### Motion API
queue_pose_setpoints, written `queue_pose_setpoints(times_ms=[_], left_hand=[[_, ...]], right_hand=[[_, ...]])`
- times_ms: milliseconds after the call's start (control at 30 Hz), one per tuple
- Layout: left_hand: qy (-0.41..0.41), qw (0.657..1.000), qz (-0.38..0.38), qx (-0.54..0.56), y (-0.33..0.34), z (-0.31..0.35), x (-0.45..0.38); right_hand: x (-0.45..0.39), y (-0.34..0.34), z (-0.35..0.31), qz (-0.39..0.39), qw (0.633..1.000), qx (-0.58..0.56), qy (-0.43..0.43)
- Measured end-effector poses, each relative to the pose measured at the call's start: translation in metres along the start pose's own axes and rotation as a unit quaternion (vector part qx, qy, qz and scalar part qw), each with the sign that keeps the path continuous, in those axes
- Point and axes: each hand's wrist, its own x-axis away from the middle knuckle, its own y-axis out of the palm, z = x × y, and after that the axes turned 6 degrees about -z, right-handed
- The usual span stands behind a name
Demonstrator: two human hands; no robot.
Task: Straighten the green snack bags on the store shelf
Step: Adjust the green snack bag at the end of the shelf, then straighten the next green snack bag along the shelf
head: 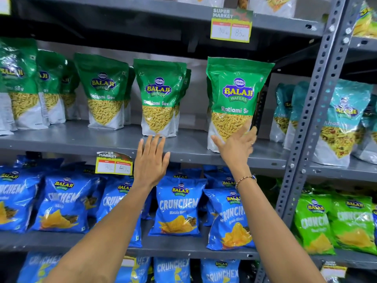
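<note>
Green Ratlami Sev bags stand upright in rows on the grey shelf [81, 139]. Right hand [237, 146] is open, fingers spread, touching the lower front of the rightmost green bag [234, 94], not gripping it. Left hand [152, 160] is open and flat, holding nothing, fingertips just below the middle green bag [160, 99]. Blue Crunchem bags [177, 205] sit one shelf down.

Green bags [234, 103]: "BALAJI WAFERS, Ratlami Sev". Blue bags [178, 207], 6 o'clock: "CRUNCHEM Masala Masti". Price tag [231, 25], 12 o'clock: "SUPER MARKET", "85".
</note>
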Motion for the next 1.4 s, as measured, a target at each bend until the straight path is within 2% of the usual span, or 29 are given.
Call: queue_pose_setpoints(times_ms=[100,167,233,300,367,500,700,933,1133,1400], left_hand=[[0.006,1.0,0.006,-0.015,-0.012,-0.02,-0.002],[0.009,1.0,0.015,-0.017,-0.021,-0.036,-0.003],[-0.003,0.999,0.028,-0.018,-0.029,-0.056,-0.002],[-0.014,0.999,0.027,-0.024,-0.036,-0.083,0.002],[-0.018,0.999,0.015,-0.035,-0.04,-0.116,0.011],[-0.03,0.998,-0.007,-0.051,-0.046,-0.181,0.027],[-0.036,0.999,-0.008,-0.034,-0.048,-0.24,0.043],[0.009,0.998,0.046,-0.036,-0.037,-0.249,0.028],[0.019,0.992,0.117,-0.051,-0.02,-0.256,0.024],[0.027,0.99,0.127,-0.05,-0.018,-0.258,0.024]], right_hand=[[0.005,0.005,-0.033,0.115,0.987,-0.061,-0.093],[0.006,0.013,-0.064,0.144,0.968,-0.11,-0.174],[0.004,0.028,-0.095,0.118,0.956,-0.117,-0.243],[0.0,0.049,-0.12,0.051,0.957,-0.102,-0.268],[-0.004,0.073,-0.138,-0.007,0.963,-0.083,-0.256],[-0.016,0.116,-0.16,-0.059,0.979,-0.039,-0.192],[-0.018,0.156,-0.182,-0.115,0.988,-0.085,-0.057],[-0.021,0.182,-0.196,-0.118,0.99,-0.07,0.021],[-0.028,0.195,-0.195,-0.096,0.994,-0.039,0.031],[-0.031,0.201,-0.195,-0.062,0.998,-0.019,0.021]])
